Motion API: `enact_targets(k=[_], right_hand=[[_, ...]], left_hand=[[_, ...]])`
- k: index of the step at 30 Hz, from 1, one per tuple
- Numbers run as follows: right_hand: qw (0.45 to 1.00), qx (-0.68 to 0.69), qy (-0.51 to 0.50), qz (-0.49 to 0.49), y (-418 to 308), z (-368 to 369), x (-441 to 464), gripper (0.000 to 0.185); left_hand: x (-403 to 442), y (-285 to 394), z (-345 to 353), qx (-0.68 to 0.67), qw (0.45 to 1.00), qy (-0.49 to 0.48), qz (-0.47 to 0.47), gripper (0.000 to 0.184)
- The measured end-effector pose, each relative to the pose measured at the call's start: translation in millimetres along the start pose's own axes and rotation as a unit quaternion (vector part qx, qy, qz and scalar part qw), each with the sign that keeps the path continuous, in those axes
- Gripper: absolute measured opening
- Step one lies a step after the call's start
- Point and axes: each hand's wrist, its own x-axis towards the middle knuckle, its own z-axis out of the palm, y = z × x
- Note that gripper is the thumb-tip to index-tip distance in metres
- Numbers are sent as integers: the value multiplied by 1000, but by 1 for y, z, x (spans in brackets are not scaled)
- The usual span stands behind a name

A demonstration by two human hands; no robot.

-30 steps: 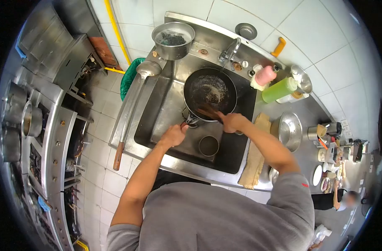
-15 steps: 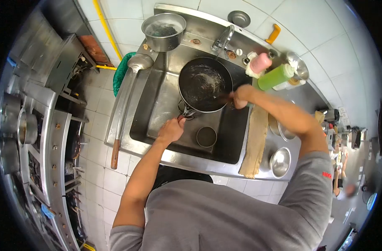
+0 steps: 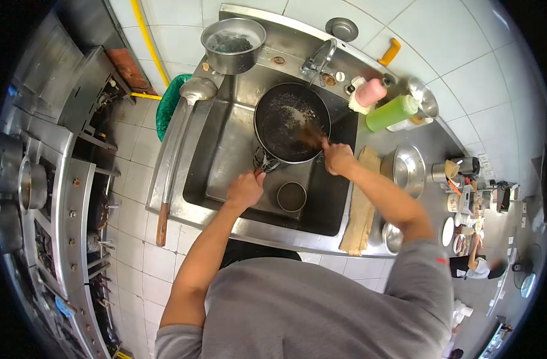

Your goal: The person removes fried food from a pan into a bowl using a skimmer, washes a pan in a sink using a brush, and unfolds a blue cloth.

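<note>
At 6 o'clock from the dark pan (image 3: 279,130), nearest: grey shirt (image 3: 321,311), cut off by the bottom edge. Steel bowl (image 3: 391,237) at 5, partly hidden by the right sleeve (image 3: 412,272). Tan cloth (image 3: 361,209) also at 5, nearer the pan. Left hand (image 3: 245,189) at 7, clamped round the pan's handle (image 3: 260,172), most of which the fist covers. Small round container (image 3: 292,197) at 6, inside too dark to read. Right hand (image 3: 338,158) at 4, closed on a brown tool (image 3: 311,139); grip covered, the rest blurred over the pan, kind uncertain. Hands well apart; pan lies just beyond and between them, over the sink (image 3: 225,155); cannot tell whether it touches bottom. Ladle (image 3: 196,89) at 10, faucet (image 3: 327,55) at 1, pot (image 3: 233,62) at 11. Far off at 4, another person (image 3: 479,268), small, details lost.
</note>
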Motion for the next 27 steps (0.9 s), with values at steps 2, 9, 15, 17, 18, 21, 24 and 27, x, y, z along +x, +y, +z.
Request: enact_targets(k=[2,9,15,17,18,21,24,27], right_hand=[[992,119,33,18,-11,-8,22,79],[984,124,-52,-117,-43,-36,-29,80],[981,174,74,-41,-25,-3,25,85],[978,173,94,-71,-31,-13,9,86],[984,139,34,-109,-35,-12,-10,82],[988,102,2,-120,-26,17,4,76],[967,180,182,10,-4,15,47,76],[913,373,141,-81,-8,-45,31,77]], left_hand=[[5,2,3,-13,1000,-11,-6,52],[2,-1,5,-24,999,18,13,52],[7,0,11,-39,999,8,11,54],[8,1,7,-25,1000,11,9,54],[7,1,6,-16,1000,13,4,55],[9,-6,14,10,1000,9,18,54],[6,5,16,1,1000,11,5,54],[5,3,19,8,999,34,8,54]])
